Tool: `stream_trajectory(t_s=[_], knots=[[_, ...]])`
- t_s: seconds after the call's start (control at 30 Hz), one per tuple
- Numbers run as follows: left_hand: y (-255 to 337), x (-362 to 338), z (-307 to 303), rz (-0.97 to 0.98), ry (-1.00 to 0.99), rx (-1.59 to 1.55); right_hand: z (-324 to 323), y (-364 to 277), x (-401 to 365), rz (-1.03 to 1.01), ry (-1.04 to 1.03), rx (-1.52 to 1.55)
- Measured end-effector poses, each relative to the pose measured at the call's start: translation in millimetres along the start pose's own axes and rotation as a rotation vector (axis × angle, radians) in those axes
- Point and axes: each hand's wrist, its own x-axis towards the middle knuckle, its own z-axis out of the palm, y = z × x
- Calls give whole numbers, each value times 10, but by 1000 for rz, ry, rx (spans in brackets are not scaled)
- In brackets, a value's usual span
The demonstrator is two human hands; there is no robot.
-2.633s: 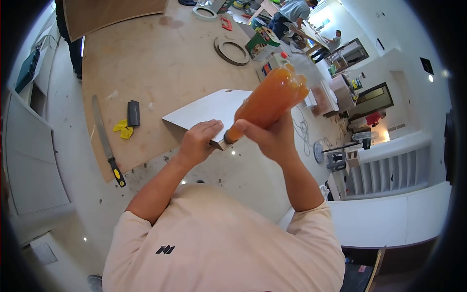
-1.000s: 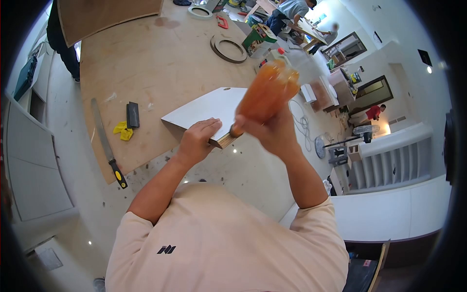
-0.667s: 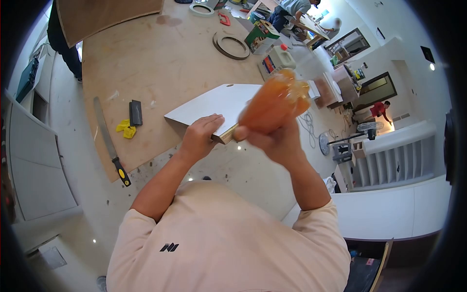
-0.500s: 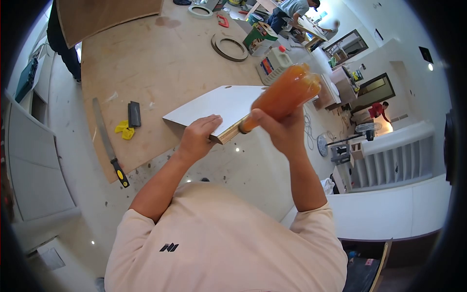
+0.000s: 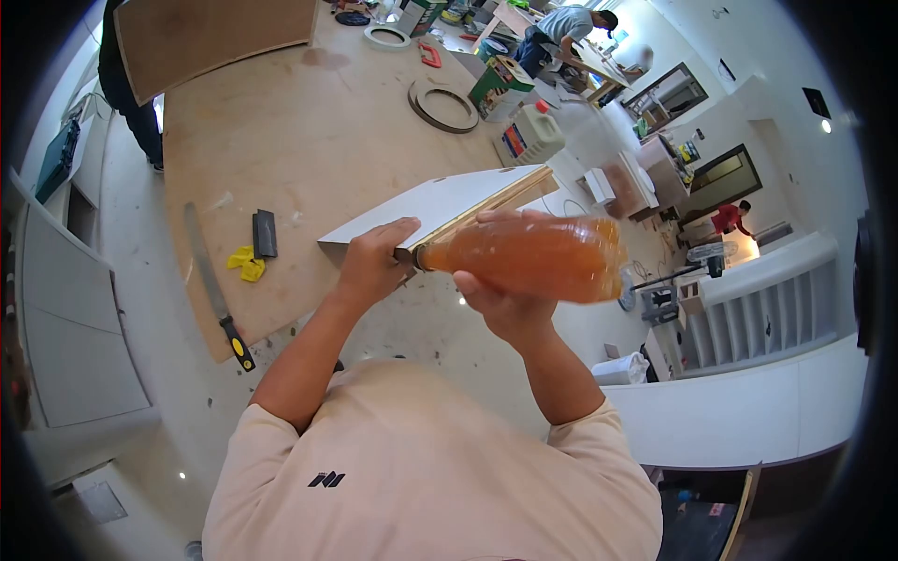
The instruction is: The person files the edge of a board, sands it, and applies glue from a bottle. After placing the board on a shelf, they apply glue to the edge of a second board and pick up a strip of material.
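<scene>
My left hand grips the near corner of a white panel, its fingers on top of the white face. The panel's raw wooden edge faces up and to the right. In my right hand is a clear plastic bottle of orange-amber liquid, lying nearly level. Its neck points left, and the tip meets the panel's edge right beside my left hand. The fingers wrap round the bottle from below and behind. Whether any liquid is on the edge, I cannot make out.
On the wooden table lie a handsaw, a dark block, a yellow cloth and a roll of edge banding. A white jug and a green box stand at its right. Other people work farther back.
The bottle has swung down from steeply tilted to nearly level, its neck shifting left along the edge toward my left hand. The panel has turned so more of its edge shows.
</scene>
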Motion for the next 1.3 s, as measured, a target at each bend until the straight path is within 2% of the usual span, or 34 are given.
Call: stream_trajectory(t_s=[0.03,0.07,0.17,0.37,0.43,0.5,0.57,0.67,0.77,0.9,1.0,1.07,1.13,1.2,1.3], knots=[[-12,7,-6,-9,-3,-15,23,-18,-4,-32,-12,20],[-40,6,4,-1,8,-16,-128,50,53,-230,-125,-368],[-90,13,46,16,45,-21,-211,233,3,116,38,-64],[-80,27,11,-12,16,-31,-97,195,-143,-120,-70,-157],[-95,34,18,40,36,10,-176,317,-110,3,17,-92],[-73,31,7,20,18,8,-161,346,-114,34,51,-5],[-74,31,6,4,18,8,-25,275,-191,-21,40,108],[-104,25,4,10,18,8,-65,158,-158,-97,-95,-36],[-95,46,-15,36,26,16,-266,462,-180,-48,68,-124],[-74,41,-18,30,28,20,-120,352,-142,57,159,90],[-90,45,-5,-12,25,-4,23,231,-182,-78,53,66],[-103,61,-12,-15,32,6,-130,261,-144,-155,-12,-136],[-114,73,-20,17,43,39,-228,325,-102,-103,28,-148],[-122,66,-12,14,42,27,-255,399,-79,81,180,38],[-87,74,-31,9,36,16,-124,358,-87,30,133,10]])
